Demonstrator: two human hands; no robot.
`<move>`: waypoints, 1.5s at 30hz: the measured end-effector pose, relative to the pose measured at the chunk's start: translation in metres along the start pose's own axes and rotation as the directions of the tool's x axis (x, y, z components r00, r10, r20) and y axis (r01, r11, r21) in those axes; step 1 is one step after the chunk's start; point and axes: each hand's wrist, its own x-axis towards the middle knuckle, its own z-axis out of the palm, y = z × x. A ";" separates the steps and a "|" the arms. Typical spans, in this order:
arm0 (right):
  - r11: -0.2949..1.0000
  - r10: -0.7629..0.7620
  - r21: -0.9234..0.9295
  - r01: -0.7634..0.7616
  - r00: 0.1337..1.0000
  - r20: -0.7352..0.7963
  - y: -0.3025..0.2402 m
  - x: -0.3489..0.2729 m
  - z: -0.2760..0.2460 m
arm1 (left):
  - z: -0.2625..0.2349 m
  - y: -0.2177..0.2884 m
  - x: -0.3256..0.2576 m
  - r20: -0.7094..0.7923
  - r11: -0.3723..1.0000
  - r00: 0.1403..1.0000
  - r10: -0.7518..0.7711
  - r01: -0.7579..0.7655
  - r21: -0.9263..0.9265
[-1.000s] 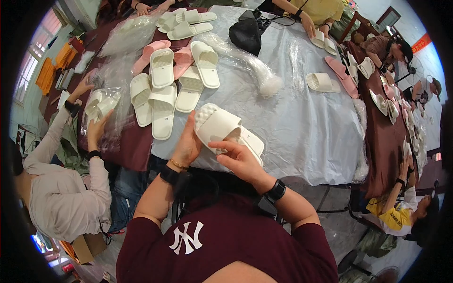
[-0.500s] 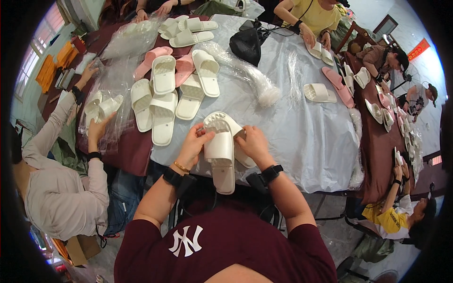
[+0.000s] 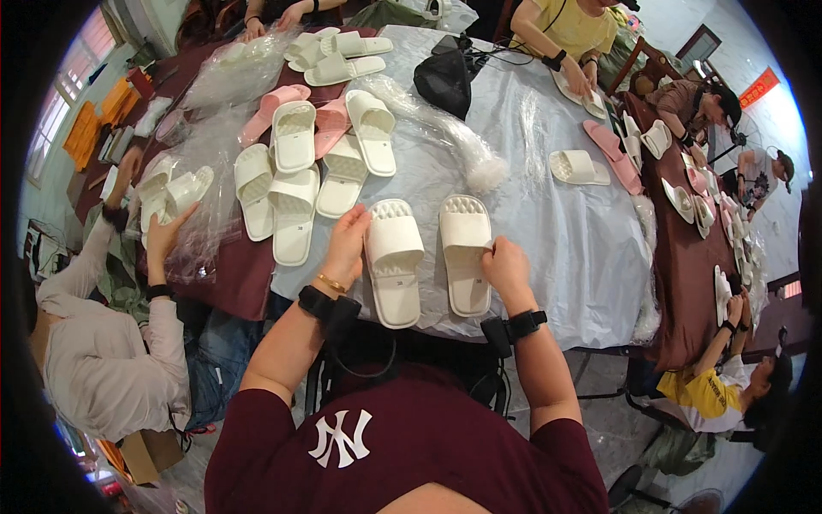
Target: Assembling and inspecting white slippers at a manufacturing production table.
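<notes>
Two cream slide slippers stand side by side in front of me at the table's near edge, toes pointing away. My left hand grips the outer side of the left slipper, its thumb at the strap. The other slipper is held at its right edge by my right hand, whose fingers are curled in. A gap of table covering shows between the pair. Just left of them lies a pile of cream slippers with pink slippers among them.
Clear plastic bags and a black mesh bag lie on the pale sheet. A co-worker at left handles a slipper pair beside plastic wrap. A cream slipper and a pink one lie to the right, near other workers.
The two slippers, overlapping before, are now apart and parallel. My right hand has moved right with its slipper. The left co-worker's slippers have shifted slightly left.
</notes>
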 end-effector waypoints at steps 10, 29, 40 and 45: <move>0.939 -0.052 0.318 -0.130 0.861 0.505 0.017 0.024 -0.025 | 0.018 -0.038 -0.003 0.263 0.669 0.903 0.339 -0.428 0.608; 0.962 0.083 0.272 -0.034 0.982 -0.168 0.009 0.119 0.013 | 0.172 0.008 0.062 0.771 -0.088 0.629 -0.100 -0.777 0.623; 0.754 0.038 0.650 -0.099 0.994 0.107 0.075 0.020 -0.015 | 0.201 -0.019 0.070 0.622 -0.394 0.692 -0.368 -0.721 0.569; 0.561 0.221 0.790 -0.246 0.965 0.143 0.158 -0.076 -0.060 | 0.201 -0.016 0.069 0.641 -0.444 0.681 -0.355 -0.726 0.525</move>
